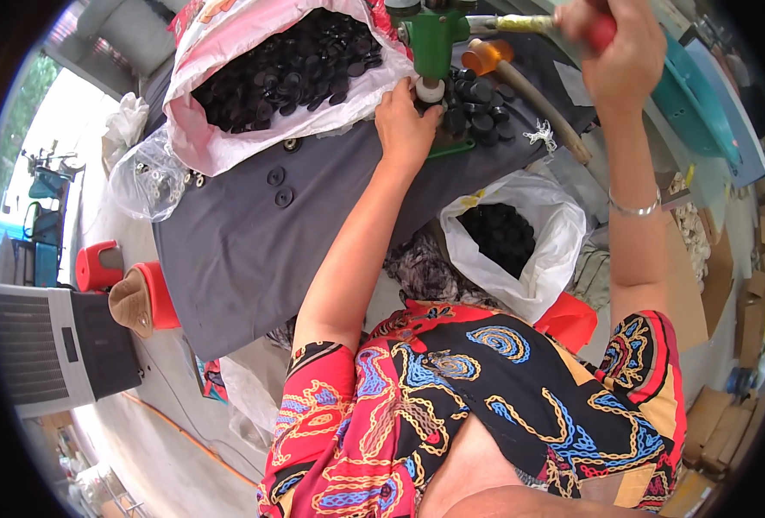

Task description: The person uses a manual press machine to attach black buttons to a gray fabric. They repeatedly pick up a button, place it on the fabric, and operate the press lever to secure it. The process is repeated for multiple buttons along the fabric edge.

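A green hand press (432, 47) stands at the far edge of the cloth-covered table, with a white round tip at the bottom of its ram (430, 89). My left hand (406, 128) is at that tip, thumb and fingers curled around the spot below it; what they hold is hidden. Up at the right, my right hand (622, 65) is closed round the red knob (601, 33) of the press lever, a little blurred. Loose black round caps (479, 108) lie heaped just right of the press. A large open sack (194, 142) full of similar black pieces lies to its left.
A mallet with an orange head (486, 57) lies right of the press. Two black rings (280, 186) and a clear bag of small rings (151, 183) are on the left. An open white bag (559, 226) of black pieces sits below the table edge. A teal basin (689, 104) stands at right.
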{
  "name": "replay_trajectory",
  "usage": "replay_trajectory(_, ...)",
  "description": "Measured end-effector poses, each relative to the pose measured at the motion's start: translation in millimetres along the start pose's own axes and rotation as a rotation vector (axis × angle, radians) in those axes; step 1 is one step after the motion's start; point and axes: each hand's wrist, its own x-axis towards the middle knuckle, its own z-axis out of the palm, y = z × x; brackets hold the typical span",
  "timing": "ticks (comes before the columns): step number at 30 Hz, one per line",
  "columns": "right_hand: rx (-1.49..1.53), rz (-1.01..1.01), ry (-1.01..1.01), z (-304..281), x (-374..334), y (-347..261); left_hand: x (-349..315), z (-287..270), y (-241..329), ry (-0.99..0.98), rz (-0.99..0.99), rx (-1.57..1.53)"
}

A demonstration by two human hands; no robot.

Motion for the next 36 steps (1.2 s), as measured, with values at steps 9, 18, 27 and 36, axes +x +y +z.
replay_trajectory(9,0.691,0.189,0.103,0.9,-124.3,-29.3,-21.2,-32.1,1.4,0.043,0.117,-0.085)
replay_trajectory(18,0.703,0.291,0.05,-7.1,-101.5,-30.7,-49.7,-136.6,-94.6,0.068,0.138,0.601)
replay_trajectory(27,0.665,0.414,-0.046,-8.8,-4.6,1.3,-52.1,-151.5,-108.0,-0.094,0.065,0.636)
replay_trajectory(36,0.775,0.744,0.127,15.6,68.5,-3.9,-107.0,-194.1,-75.4,-0.241,0.141,0.504)
